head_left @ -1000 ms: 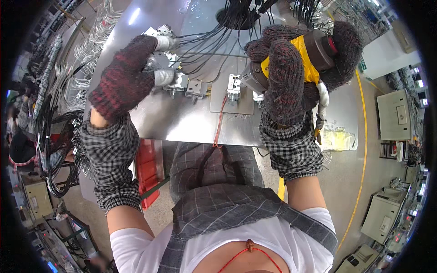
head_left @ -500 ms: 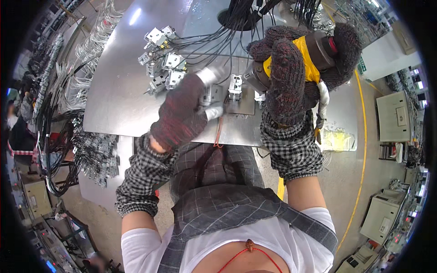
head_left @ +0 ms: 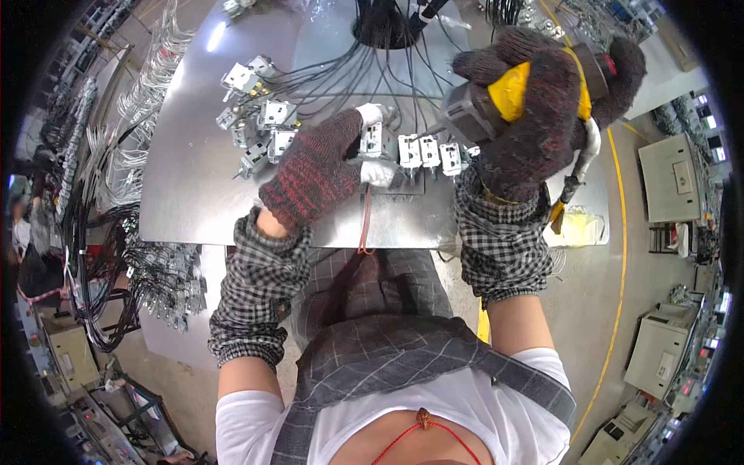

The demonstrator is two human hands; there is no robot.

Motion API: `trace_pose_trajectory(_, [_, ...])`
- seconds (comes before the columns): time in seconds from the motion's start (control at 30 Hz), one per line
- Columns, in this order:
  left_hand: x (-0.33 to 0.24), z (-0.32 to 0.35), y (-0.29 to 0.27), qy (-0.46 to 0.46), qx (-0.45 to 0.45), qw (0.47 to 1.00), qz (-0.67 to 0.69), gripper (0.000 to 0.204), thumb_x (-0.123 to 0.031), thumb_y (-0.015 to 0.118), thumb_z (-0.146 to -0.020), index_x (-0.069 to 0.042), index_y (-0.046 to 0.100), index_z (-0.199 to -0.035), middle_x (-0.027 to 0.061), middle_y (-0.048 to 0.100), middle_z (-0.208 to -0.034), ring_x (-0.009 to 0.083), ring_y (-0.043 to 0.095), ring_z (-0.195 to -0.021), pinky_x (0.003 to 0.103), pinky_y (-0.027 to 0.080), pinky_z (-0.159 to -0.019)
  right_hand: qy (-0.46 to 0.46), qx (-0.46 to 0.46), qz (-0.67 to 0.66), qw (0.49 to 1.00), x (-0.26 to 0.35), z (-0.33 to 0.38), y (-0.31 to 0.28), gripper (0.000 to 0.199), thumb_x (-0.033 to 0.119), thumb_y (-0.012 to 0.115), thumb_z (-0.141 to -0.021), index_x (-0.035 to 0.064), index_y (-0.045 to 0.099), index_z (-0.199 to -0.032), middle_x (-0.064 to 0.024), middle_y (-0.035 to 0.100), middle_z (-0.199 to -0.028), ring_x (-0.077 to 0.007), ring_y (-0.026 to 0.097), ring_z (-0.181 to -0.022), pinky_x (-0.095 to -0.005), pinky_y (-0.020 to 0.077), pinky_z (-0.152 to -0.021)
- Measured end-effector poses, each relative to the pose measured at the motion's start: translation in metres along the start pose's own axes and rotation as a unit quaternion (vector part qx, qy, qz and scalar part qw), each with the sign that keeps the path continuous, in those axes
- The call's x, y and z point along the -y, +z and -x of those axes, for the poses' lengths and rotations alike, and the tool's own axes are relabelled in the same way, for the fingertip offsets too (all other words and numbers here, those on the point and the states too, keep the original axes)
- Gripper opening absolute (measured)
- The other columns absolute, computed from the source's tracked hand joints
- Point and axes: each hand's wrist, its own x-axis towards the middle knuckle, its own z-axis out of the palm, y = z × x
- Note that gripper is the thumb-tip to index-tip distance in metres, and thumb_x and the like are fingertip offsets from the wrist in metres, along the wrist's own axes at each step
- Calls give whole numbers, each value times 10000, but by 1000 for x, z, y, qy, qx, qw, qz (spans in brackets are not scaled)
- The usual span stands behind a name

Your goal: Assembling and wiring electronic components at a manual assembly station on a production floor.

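My left hand [head_left: 318, 163], in a dark red and black knit glove with white-wrapped fingertips, pinches a small silver-and-white metal block [head_left: 373, 141] between thumb and forefinger. Just right of it, several similar blocks [head_left: 429, 152] stand in a row on the metal table. A dark power tool [head_left: 468, 115] banded with yellow tape is in the grip of my gloved right hand [head_left: 542, 116]. The tool's front end hovers over the right end of that row; whether it touches a block, I cannot tell. Farther left lies a cluster of similar blocks [head_left: 277, 114], with thin black cables [head_left: 333, 71] running to them.
The cables come from a thick black bundle [head_left: 380, 27] at a hole in the tabletop [head_left: 194, 194]. A reddish cord [head_left: 364, 225] hangs over the near edge. At the right corner lies a yellowish clear packet [head_left: 581, 226]. Hanging cables and blocks [head_left: 167, 283] crowd the left side.
My right hand and the tool have shifted right, showing more blocks of the row. My left hand has moved slightly right and down, with the block between its fingers now clearer.
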Motion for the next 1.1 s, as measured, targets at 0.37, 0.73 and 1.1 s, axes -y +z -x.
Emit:
trace_pose_trajectory(0.37, [-12, -14, 2, -16, 41, 952, -304, 687, -432, 784, -727, -13, 587, -1234, 212, 660, -1059, 367, 662, -946, 412, 527, -820, 114, -12, -47, 992, 5, 19, 14, 658, 69, 643, -907, 208, 270, -1430, -220, 644, -968, -291, 682, -690, -414, 603, -568])
trace_pose_trajectory(0.73, [-15, -15, -1, -16, 44, 948, -315, 662, -442, 760, -752, -1, 592, -1216, 209, 667, -1047, 363, 664, -941, 422, 532, -798, 183, -31, -59, 981, 7, 28, 14, 664, 56, 659, -887, 173, 293, -1428, -210, 633, -1002, -285, 676, -718, -392, 599, -570])
trace_pose_trajectory(1.1, [-40, 33, -74, 21, -250, 952, -176, 664, -200, 802, -785, -16, 479, -1335, 131, 623, -1045, 202, 670, -892, 311, 550, -747, 388, -164, -203, 884, 4, 49, 7, 670, 43, 674, -869, 142, 314, -1426, -200, 624, -1033, -280, 670, -742, -371, 594, -571])
